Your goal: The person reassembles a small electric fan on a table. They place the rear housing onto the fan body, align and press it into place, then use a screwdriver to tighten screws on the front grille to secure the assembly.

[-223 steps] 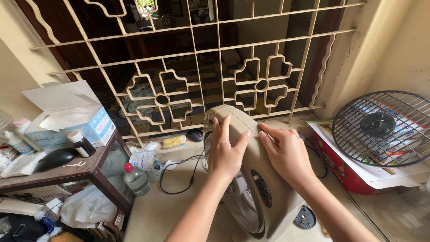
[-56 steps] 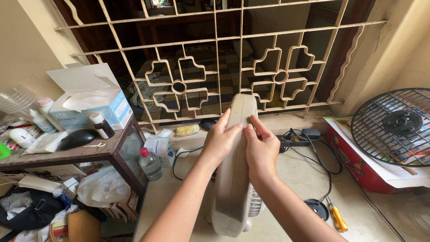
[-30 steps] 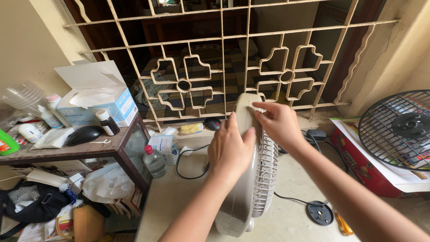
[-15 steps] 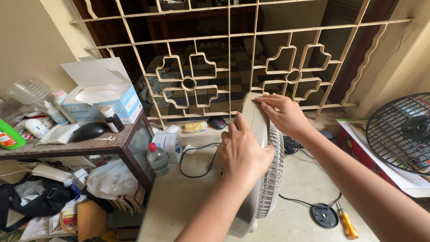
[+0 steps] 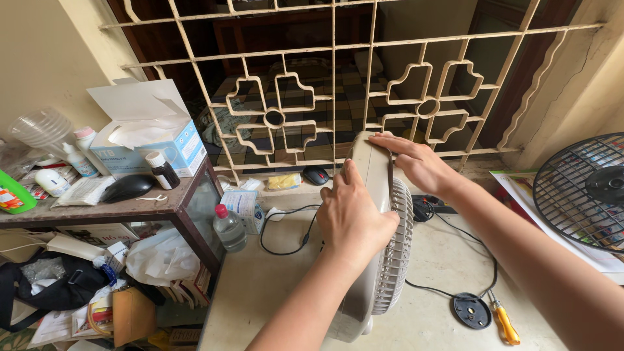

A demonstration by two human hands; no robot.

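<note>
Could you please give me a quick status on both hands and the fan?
Left hand gripping fan casing. Right hand on its top edge. Fan upright on floor, grille facing right. Cable, screwdriver lie beside it.

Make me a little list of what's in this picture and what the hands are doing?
Place: floor beside a window grille
Left hand: gripping the beige fan on its edge
Right hand: fingers on the fan's top
Floor, right: screwdriver, round black part, black fan grille
Side table: tissue box, computer mouse
</note>
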